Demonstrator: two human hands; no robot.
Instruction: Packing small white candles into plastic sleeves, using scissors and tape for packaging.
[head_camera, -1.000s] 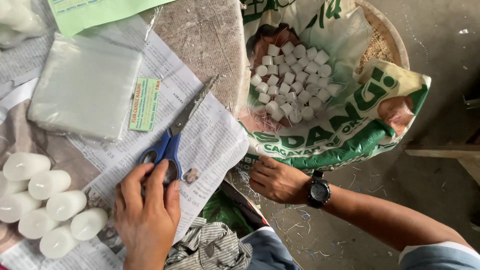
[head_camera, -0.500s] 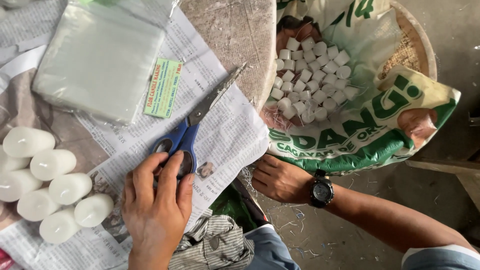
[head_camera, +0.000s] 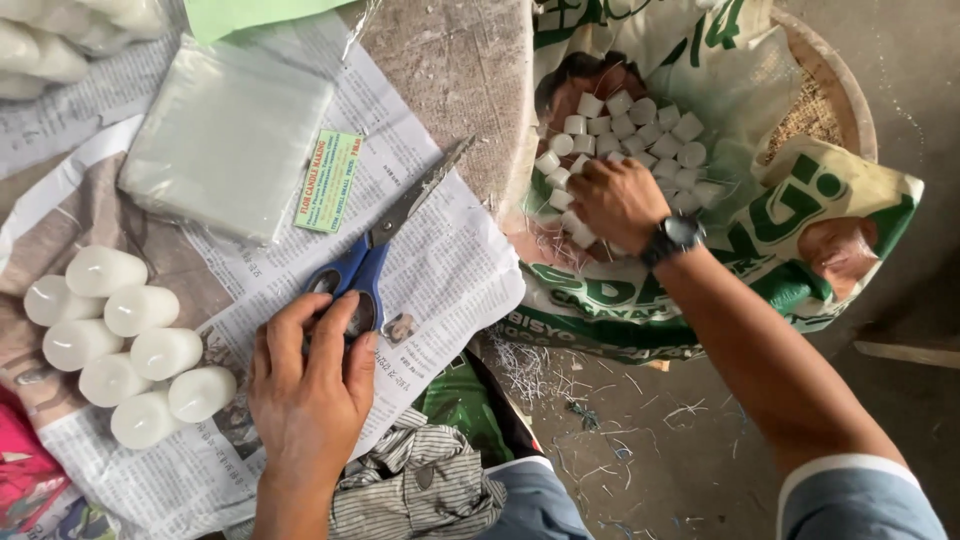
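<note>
Small home candle workshop, newspaper-covered worktable (head_camera: 440, 270), rows of white candles (head_camera: 120, 345), sack-lined basket (head_camera: 850, 110), littered concrete floor (head_camera: 650, 440)

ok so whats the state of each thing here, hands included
left hand: flat on the scissors' blue handles
scissors: closed, lying on the newspaper
right hand: down in the small white candles
sack: open, rim folded back
large white candles: on their sides, clustered
clear bags: stacked flat

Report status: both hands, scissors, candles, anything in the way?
Left hand flat on the blue-handled scissors, on newspaper. Right hand down among small white candles in the sack. Nothing in the way.
</note>
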